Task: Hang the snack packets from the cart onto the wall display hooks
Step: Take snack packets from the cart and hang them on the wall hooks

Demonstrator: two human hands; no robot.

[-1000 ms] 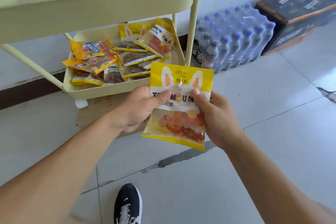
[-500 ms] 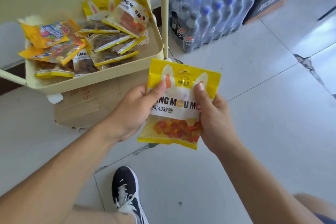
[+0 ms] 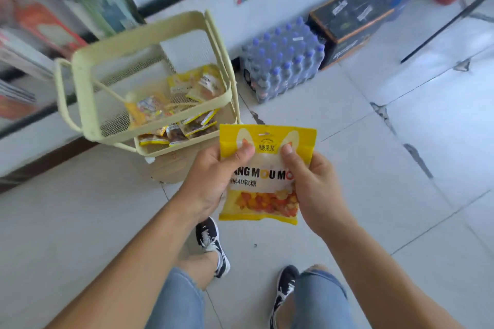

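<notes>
Early going. One packet (image 3: 263, 173) pinched between left hand (image 3: 213, 176) and right hand (image 3: 311, 181), thumbs on its face. More packets (image 3: 187, 104) in cart (image 3: 149, 35) beyond left hand. No hooks clearly seen; none hung.

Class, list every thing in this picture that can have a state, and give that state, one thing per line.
Yellow gummy packet: sealed, upright, held in the air by both hands.
Left hand: grip on the packet's left edge, thumb in front.
Right hand: grip on the packet's right edge, thumb in front.
Cart: standing; top tray bare, lower tray holds loose packets.
Water bottles: capped, shrink-wrapped, on the floor.
</notes>
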